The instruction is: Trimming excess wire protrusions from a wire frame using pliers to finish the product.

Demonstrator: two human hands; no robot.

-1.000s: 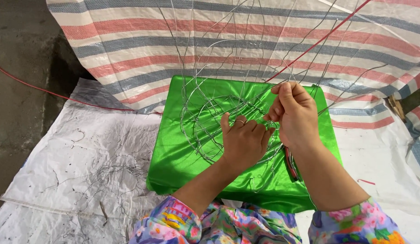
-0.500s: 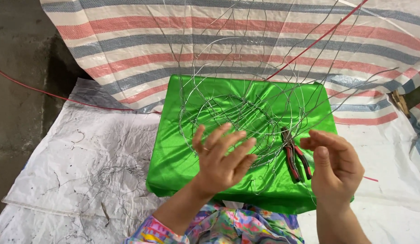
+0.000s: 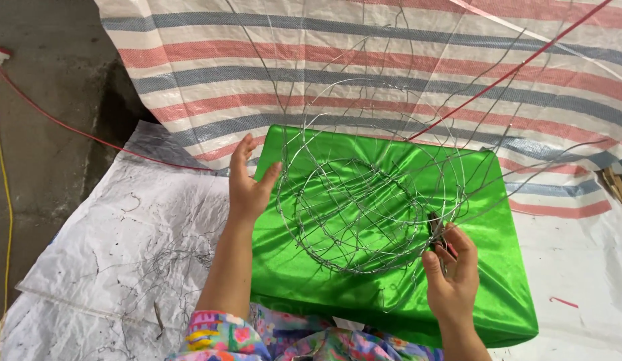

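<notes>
sitting between left hand (image 3: 249, 189) and right hand (image 3: 452, 281), wire basket frame (image 3: 364, 214)

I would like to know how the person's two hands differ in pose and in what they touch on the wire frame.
The left hand is open, fingers spread, against the far left rim of the wire frame; the right hand is curled at the near right rim. The left hand holds no tool; the right hand is at small pliers. Both meet the frame over the green cloth.
</notes>
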